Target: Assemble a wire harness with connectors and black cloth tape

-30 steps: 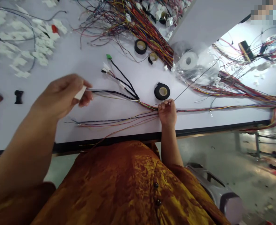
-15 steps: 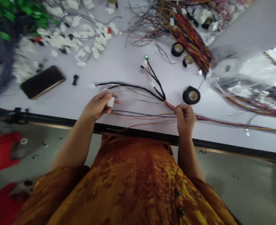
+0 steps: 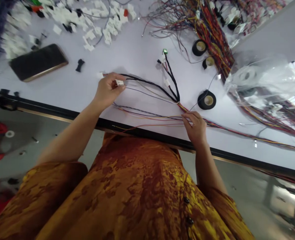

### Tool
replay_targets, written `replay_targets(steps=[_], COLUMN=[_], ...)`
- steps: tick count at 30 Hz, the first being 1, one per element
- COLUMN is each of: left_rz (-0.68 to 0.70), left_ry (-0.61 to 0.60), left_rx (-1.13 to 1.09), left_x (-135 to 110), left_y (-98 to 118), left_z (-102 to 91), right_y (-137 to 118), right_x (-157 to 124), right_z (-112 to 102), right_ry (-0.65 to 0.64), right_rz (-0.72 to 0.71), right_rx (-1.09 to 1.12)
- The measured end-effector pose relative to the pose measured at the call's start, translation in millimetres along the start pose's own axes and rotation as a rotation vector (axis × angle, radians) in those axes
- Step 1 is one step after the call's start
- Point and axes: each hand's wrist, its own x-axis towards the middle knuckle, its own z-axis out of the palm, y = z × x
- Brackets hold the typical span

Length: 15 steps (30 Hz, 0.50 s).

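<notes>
A wire harness lies across the table, its black-wrapped branches fanning left and up from one joint. My left hand is closed around a white connector on a thin wire, right beside the left-hand black branch. That branch's white end piece pokes out past my fingers. Over on the right, my right hand pinches the coloured wire bundle just below the joint. Loose thin wires run left from this hand near the table edge. A green-tipped connector ends the upper branch.
A black tape roll lies near my right hand, with another tape roll farther back. At the left are a phone and a small black part. White connectors, wire bundles and a plastic bag lie beyond.
My left hand has moved away from the table edge with the white connector, up to the black branch. My right hand keeps its pinch on the bundle. The whole view has shifted slightly.
</notes>
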Motion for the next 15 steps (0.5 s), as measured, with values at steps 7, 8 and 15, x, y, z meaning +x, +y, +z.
replay_targets(steps=[7,8,15], left_rz=[0.209,0.205,0.276], left_ry=[-0.029,-0.023,0.054], left_rx=[0.309,0.321,0.449], left_x=[-1.3,-2.0,1.1], left_y=[-5.2,-4.4,-14.0], left_z=[7.5,8.1,7.7], right_y=[14.5,14.6,2.3], right_x=[-11.2,-13.0,-28.2], right_z=[-13.2,-15.0,-20.3], right_ry=[-0.105,-0.126,-0.313], right_rz=[-0.078,-0.081,-0.084], right_rx=[-0.081,-0.090,-0.293])
